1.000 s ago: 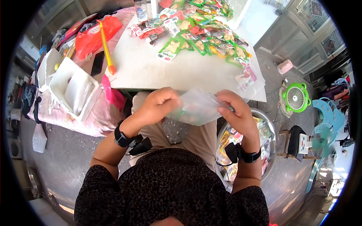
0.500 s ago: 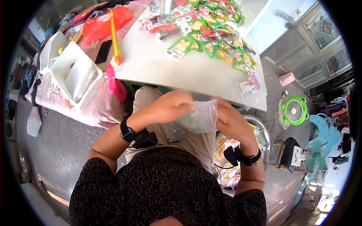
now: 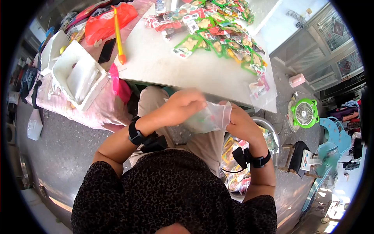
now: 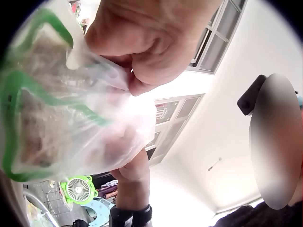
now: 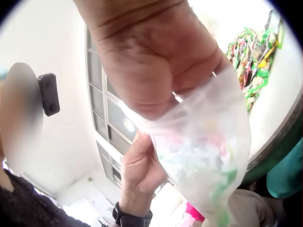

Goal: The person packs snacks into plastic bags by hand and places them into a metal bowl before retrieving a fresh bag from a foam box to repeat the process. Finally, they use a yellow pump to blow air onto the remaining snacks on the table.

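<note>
Plastic bag [image 3: 212, 117] pinched by both hands [image 3: 183, 106] [image 3: 242, 123]; green packet edging [image 4: 61, 100] clearest from left wrist

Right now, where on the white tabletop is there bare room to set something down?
Bare: the white tabletop between the orange-tipped yellow stick, heaped food packets and pink-printed packet. Crowded: the far side, under the heaped food packets.

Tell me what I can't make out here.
Right wrist view: contents of the plastic bag, veiled by its cloudy film.
Head view: part of the metal basin, behind the right forearm.
Head view: print on the green-edged packets, too small.
Head view: top of the bottle, cut by the upper edge.
</note>
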`<state>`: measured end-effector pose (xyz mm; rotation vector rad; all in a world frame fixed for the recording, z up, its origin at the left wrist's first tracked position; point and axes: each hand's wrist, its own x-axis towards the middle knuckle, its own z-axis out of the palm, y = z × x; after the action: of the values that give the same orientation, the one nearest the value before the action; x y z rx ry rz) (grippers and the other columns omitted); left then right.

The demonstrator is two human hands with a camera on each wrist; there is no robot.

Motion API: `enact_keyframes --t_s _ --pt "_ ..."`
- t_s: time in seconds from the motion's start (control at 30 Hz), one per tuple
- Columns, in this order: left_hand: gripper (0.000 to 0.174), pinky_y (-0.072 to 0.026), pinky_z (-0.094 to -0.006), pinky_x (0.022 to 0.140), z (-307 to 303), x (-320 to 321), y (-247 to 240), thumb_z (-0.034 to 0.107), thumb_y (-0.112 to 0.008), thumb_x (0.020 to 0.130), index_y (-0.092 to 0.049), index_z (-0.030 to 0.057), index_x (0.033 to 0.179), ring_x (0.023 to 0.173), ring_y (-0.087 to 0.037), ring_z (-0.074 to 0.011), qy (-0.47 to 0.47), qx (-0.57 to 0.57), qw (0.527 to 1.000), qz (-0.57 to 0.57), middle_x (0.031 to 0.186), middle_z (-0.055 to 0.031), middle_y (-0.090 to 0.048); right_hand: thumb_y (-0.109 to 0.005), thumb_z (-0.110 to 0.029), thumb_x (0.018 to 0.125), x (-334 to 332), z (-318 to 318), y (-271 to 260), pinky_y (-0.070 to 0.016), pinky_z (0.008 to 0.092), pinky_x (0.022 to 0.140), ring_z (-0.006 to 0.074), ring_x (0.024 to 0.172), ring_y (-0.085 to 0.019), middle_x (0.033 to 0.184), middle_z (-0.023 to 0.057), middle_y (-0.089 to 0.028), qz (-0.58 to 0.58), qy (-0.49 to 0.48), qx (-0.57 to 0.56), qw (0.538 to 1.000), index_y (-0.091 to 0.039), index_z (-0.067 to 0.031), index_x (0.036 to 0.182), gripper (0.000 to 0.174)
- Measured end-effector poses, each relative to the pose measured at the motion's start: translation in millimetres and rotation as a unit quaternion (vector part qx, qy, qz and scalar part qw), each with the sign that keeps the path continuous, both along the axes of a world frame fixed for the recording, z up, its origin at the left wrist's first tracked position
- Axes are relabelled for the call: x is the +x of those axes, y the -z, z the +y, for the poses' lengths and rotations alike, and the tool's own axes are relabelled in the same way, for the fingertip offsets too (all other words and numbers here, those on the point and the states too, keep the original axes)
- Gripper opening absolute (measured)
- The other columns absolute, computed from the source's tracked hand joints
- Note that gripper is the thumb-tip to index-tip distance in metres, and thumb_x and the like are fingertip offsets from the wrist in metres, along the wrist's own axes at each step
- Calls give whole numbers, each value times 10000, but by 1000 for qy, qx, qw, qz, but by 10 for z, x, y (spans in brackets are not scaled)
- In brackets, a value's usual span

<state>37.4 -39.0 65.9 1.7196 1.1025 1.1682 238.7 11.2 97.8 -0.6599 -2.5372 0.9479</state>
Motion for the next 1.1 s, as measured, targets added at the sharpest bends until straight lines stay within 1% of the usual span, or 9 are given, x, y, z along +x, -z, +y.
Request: enact_keyframes --t_s 0.13,0.37,0.5,0.6,0.73,0.83,0.93,1.03,1.1 --pt "52 -375 -223 627 17 23 52 68 -492 808 -509 20 800 691 -457 -104 -53 -13 998 7 770 -28 -487 -450 -46 680 26 36 65 -398 383 684 323 757 -484 791 148 -523 -24 -6 45 999 -505 -6 750 97" --pt "62 -378 -223 632 -20 63 204 72 -491 811 -512 14 806 712 -452 -88 -42 -21 999 -19 801 -18 -498 -474 -95 707 90 26 139 -387 393 654 322 735 -484 731 147 -518 -26 8 28 999 -498 -11 729 90" --pt "57 -370 -218 642 -62 14 229 63 -482 815 -512 15 806 734 -446 -85 -48 -144 986 -63 815 -18 -495 -529 -123 733 217 -82 134 -401 345 731 310 831 -505 877 156 -536 88 68 -192 975 -527 -5 904 208" --pt "71 -374 -223 632 -48 -24 392 88 -495 814 -522 22 813 708 -448 -101 -27 -23 998 -46 795 -29 -504 -553 -124 740 271 -250 224 -406 332 715 283 831 -516 871 157 -537 143 74 -55 985 -502 -5 956 252" --pt "67 -371 -218 635 -76 -26 381 72 -492 814 -518 10 815 741 -457 -105 2 -15 999 -35 810 -35 -504 -539 -90 744 221 -350 363 -422 308 663 243 781 -540 877 155 -540 114 134 -2 984 -451 -19 1042 319" --pt "64 -365 -206 630 -89 -15 417 67 -489 815 -515 9 826 731 -456 -99 27 -61 997 -34 816 -28 -504 -528 -69 740 302 -420 242 -426 292 643 227 738 -541 860 143 -541 89 180 -127 971 -473 -13 1021 292" --pt "64 -363 -198 624 -53 -91 486 63 -492 812 -515 14 846 708 -452 -87 36 -135 988 -62 798 -12 -499 -511 -48 703 558 -378 271 -424 354 637 333 727 -535 836 171 -546 98 206 -98 969 -494 1 947 249" --pt "71 -366 -195 611 18 -394 923 61 -489 812 -517 20 863 677 -448 -76 -18 -84 995 52 768 4 -493 -513 -39 712 958 -398 401 -426 322 640 280 704 -548 802 131 -554 103 267 -103 953 -509 2 935 227" --pt "77 -367 -192 607 11 -606 1107 62 -499 795 -521 22 856 655 -439 -74 -64 -113 987 94 730 1 -485 -522 -30 724 1295 -440 502 -423 267 630 173 680 -540 763 65 -556 96 351 -131 922 -519 6 930 209"
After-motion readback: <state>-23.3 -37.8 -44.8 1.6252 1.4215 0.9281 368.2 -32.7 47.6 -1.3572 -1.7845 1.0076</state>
